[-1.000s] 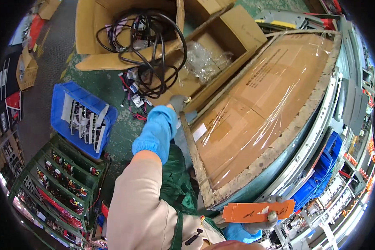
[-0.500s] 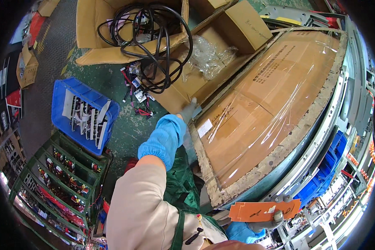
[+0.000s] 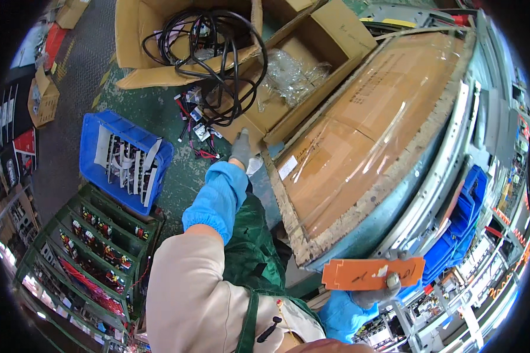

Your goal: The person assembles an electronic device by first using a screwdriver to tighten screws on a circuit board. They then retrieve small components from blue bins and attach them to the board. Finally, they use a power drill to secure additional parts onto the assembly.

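Note:
My left hand [image 3: 240, 147], in a grey glove below a blue sleeve cover, reaches forward to the near edge of the open cardboard box [image 3: 264, 112]. Its visible fingers are stretched out. Just beside it is a small whitish scrap [image 3: 254, 166]; whether the hand touches it I cannot tell. At the lower right, my right hand [image 3: 388, 285], also gloved, grips a flat orange strip [image 3: 359, 274] with notched ends and dark handwriting. The thumb lies over the strip's face, and a small pale patch shows near its middle.
A large film-wrapped carton [image 3: 359, 135] lies in a worn frame on the right. Black cable [image 3: 232, 65] hangs over another box. Small wired parts [image 3: 200, 129] lie on the green floor. Left are a blue bin [image 3: 100, 165] and a green slotted rack [image 3: 82, 247]; blue bins [image 3: 453, 235] stand right.
My left hand has drawn back left from the carton's corner, and the whitish scrap now shows beside it. My right hand has lifted the orange strip slightly. The view has shifted a little.

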The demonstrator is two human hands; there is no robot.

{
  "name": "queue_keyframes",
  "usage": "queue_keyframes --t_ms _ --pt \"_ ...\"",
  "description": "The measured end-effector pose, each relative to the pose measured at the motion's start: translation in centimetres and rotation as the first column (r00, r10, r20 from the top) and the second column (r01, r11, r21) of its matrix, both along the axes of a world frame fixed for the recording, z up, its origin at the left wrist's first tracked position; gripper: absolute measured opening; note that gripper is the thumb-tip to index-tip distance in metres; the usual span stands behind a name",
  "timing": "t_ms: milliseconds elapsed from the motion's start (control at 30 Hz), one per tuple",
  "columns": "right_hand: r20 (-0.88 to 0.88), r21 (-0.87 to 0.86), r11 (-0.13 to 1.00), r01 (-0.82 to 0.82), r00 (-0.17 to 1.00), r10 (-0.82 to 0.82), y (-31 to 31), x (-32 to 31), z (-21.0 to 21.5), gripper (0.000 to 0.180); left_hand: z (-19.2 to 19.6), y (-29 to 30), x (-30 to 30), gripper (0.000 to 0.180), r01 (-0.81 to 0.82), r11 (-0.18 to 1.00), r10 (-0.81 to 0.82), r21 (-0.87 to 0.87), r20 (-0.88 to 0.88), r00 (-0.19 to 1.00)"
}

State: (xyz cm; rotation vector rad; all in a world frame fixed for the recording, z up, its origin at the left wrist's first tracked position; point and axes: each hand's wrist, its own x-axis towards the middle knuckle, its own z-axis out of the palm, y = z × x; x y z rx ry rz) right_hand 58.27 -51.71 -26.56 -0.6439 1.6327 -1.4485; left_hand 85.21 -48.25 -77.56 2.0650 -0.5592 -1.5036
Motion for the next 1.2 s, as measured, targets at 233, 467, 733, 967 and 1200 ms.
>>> queue_keyframes --t_ms 233,467,733,967,1200 --pt "0.009 0.016 1.0 -0.027 1.0 0.026 -0.9 -1.4 -1.3 0.068 29.3 -7.8 2.6 0.032 -0.537 0.786 0.472 -0.306 -0.266 0.841" --pt "0.29 0.042 0.984 -0.174 0.945 0.155 -0.8 1.6 2.7 0.049 51.4 -7.7 -2.2 0.059 0.544 0.243 -0.618 -0.803 0.304 0.725" --pt "0.084 0.062 0.907 -0.416 0.908 0.411 0.8 1.0 9.7 0.067 56.8 -3.8 -9.2 0.081 0.451 0.642 -0.765 -0.62 -0.478 0.432" --pt "-0.178 0.056 0.972 -0.227 0.956 0.234 3.8 -1.9 11.1 0.066 56.6 -1.9 -13.0 0.07 0.399 0.616 -0.782 -0.679 -0.464 0.417" --pt "0.077 -0.056 0.998 -0.02 0.997 0.024 5.3 -7.0 14.6 0.04 57.9 -3.4 -14.2 0.08 0.578 0.615 -0.703 -0.537 -0.705 0.093"
